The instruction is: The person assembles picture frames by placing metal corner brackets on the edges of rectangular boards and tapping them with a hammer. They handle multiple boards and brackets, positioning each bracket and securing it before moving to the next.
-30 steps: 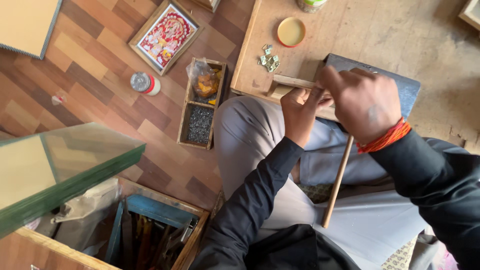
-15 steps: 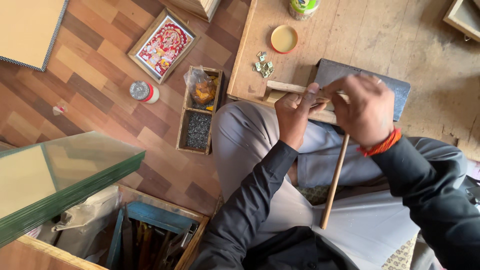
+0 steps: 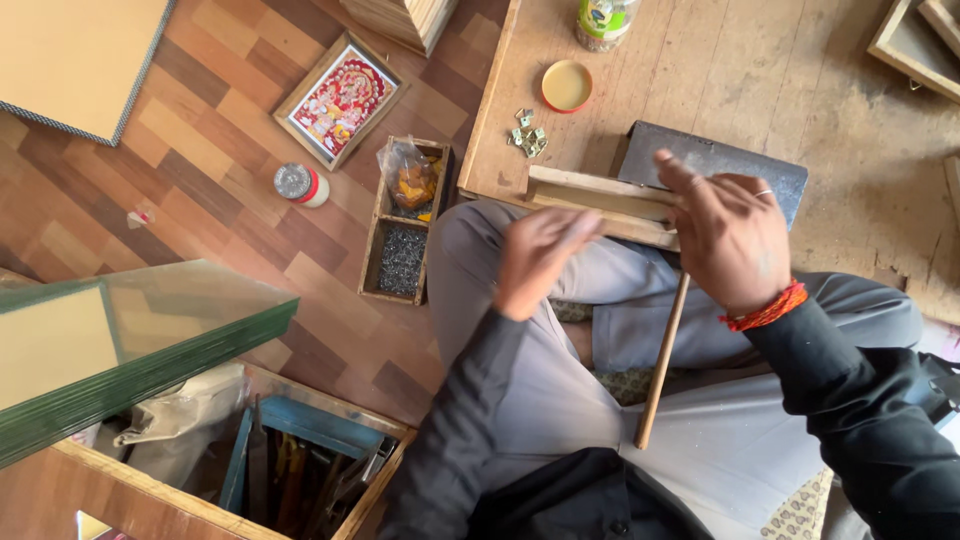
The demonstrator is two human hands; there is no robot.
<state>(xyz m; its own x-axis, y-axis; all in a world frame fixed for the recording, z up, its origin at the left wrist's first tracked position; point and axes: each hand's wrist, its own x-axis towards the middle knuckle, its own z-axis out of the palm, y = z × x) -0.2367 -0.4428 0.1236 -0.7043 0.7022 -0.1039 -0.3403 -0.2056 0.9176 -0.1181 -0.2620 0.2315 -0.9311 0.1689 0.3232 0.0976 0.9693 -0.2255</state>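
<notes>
1. A parquet floor of mixed brown blocks is being shown well left of the hands, with a stack of green-edged glass sheets being seen at the lower left and an open wooden toolbox below it.
2. A framed colourful picture and a small round tin are lying on the floor, further left of the hands.
3. A narrow two-part wooden tray is being seen just left of the left hand, one part filled with small dark nails and the other with a plastic bag.
4. A worn low wooden table is being shown beyond both hands, with a yellow lid, small metal clips and a dark stone slab resting on it.
5. The left hand is being held loose and open over the lap, just short of the near end of the wooden strips, with nothing being gripped.
6. The wooden strips are lying at the table's near edge, their long axis running left to right and tilted slightly downward to the right, passing under the right hand.
7. The right hand is being rested fingers-down on the strips and the slab; whether anything is being clasped cannot be told.
8. A slim wooden stick is pointing from beneath the right hand down toward the lap, its long axis nearly upright in the view.
</notes>
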